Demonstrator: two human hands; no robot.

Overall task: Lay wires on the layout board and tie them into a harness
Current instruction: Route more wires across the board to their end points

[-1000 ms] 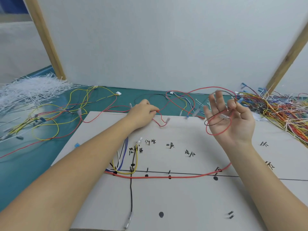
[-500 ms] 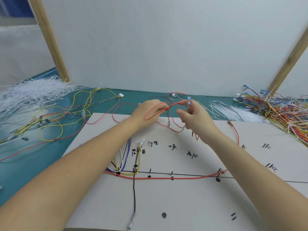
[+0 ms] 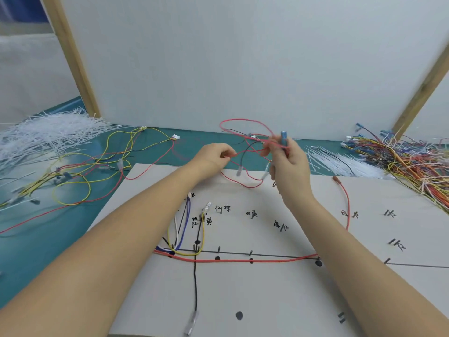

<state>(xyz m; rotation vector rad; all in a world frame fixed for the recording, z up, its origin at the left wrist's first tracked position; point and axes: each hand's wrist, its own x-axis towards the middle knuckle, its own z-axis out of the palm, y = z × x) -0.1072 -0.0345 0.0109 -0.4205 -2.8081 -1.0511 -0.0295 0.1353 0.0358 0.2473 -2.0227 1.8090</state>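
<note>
**A:** What has changed in the last second?

**B:** The right hand [image 3: 290, 164], which was open with its palm up and a red loop draped on it, is now curled round a blue-tipped connector [image 3: 283, 138] and red wire [image 3: 245, 122], lifted just above the far edge of the board [image 3: 267, 300]. The left hand [image 3: 213, 155] has risen off the board too; it pinches the same red wire between finger and thumb, a little to the left of the right hand.

**B:** The tangle now hangs in the air between the two hands, with loops above and below them.

**A:** And the harness?

**B:** Nearer the person than both hands, a thick red wire [image 3: 243, 260] lies along the board's drawn line, beside short yellow, blue and black wires under the left forearm. Nothing looks tied yet. This seems to be untangling one wire before laying it.
</note>
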